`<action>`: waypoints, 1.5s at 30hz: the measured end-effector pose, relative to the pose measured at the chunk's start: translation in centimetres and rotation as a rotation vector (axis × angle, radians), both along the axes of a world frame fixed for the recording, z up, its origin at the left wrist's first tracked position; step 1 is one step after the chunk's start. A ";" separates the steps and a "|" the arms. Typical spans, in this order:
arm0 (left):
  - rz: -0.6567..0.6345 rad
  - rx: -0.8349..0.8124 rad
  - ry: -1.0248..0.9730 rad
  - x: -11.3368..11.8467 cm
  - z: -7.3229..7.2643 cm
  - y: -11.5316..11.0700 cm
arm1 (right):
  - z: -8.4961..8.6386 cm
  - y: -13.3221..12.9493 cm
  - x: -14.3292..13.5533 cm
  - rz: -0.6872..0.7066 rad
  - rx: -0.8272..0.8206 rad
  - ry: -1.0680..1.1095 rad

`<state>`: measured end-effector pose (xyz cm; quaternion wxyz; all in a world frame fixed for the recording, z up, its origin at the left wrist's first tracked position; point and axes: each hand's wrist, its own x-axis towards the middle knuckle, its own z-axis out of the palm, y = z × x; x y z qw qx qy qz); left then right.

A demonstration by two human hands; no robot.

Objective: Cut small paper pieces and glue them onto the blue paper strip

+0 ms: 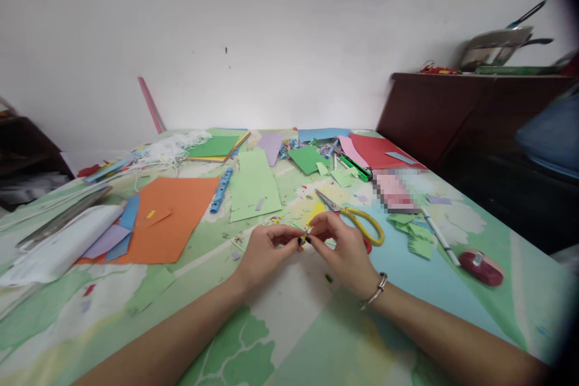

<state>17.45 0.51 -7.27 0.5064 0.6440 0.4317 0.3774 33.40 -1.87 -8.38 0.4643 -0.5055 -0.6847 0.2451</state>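
Yellow paper: a small scrap (pixel 306 235), largely hidden by the fingertips, lies at the centre of the tabletop (pixel 289 338), between the left hand (pixel 266 250) and the right hand (pixel 346 247). The fingers of each hand are pinched together on it, thumb against index, the two hands almost touching; a bracelet (pixel 376 292) circles the right wrist. Clock positions are read from the scrap. At 1 o'clock, just beside the right hand, lies a yellow piece (pixel 316 212); at 2, the scissors (pixel 365 224). A dark green card (pixel 310 158) lies at 12, a red sheet (pixel 384 152) between 1 and 2. At 10 lies a pale green sheet (pixel 254 184); between 9 and 10, an orange sheet (pixel 176 211). Green strips (pixel 418 240) lie at 3, just beside a white pen (pixel 438 232). A blue sheet (pixel 434 295) extends toward 4, passing beneath the right forearm.
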 end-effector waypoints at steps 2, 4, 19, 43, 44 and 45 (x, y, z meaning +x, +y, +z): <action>-0.002 -0.010 -0.016 0.0 0.0 0.0 | -0.1 0.0 0.0 0.006 0.000 0.006; 0.003 -0.022 -0.021 0.0 0.0 0.0 | -0.1 0.0 0.0 0.006 0.008 0.001; -0.026 -0.064 0.022 -0.1 -0.8 0.5 | -0.3 0.1 0.2 0.011 0.104 -0.195; -0.097 -0.124 0.014 -0.4 -0.7 0.9 | 0.2 0.7 0.0 0.115 -0.401 0.208; -0.099 -0.134 0.012 -0.4 -0.7 0.9 | 0.2 0.7 0.0 0.128 -0.410 0.214; -0.102 -0.142 0.008 -0.4 -0.7 0.9 | 0.2 0.8 0.1 0.141 -0.417 0.218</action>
